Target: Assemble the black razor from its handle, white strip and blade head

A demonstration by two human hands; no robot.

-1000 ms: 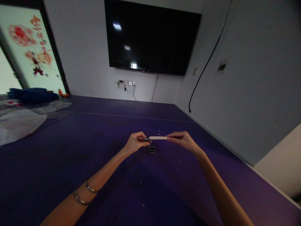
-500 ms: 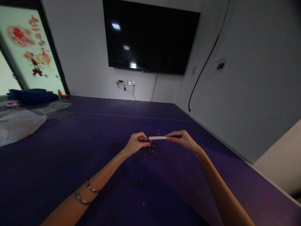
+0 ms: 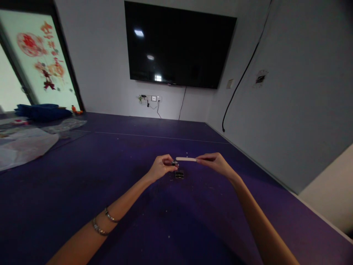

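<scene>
My left hand (image 3: pixel 162 168) is closed, its thumb and fingers pinching a small dark, shiny metallic piece (image 3: pixel 174 163) too small to make out. Between thumb and fingertips, my right hand (image 3: pixel 215 162) grips one end of a pale flat stick with a rounded tip (image 3: pixel 186 159). The stick points left, nearly level, and its free tip is right beside the metallic piece; whether they touch I cannot tell. Just below my left fingertips, a small dark box with clear edges (image 3: pixel 179 175) rests on the purple surface (image 3: pixel 132 221).
Clear plastic sheeting (image 3: pixel 35 147) and a dark blue cloth bundle (image 3: pixel 42 112) lie at the far left, with a small orange item (image 3: pixel 76 110) beside them. A black cable (image 3: pixel 239 82) hangs down the right wall. A television (image 3: pixel 179 44) is mounted on the back wall.
The stick's free tip has lifted slightly and come a little away from the metallic piece, which shows more now. Both hands keep their grips; the whole view has shifted slightly.
</scene>
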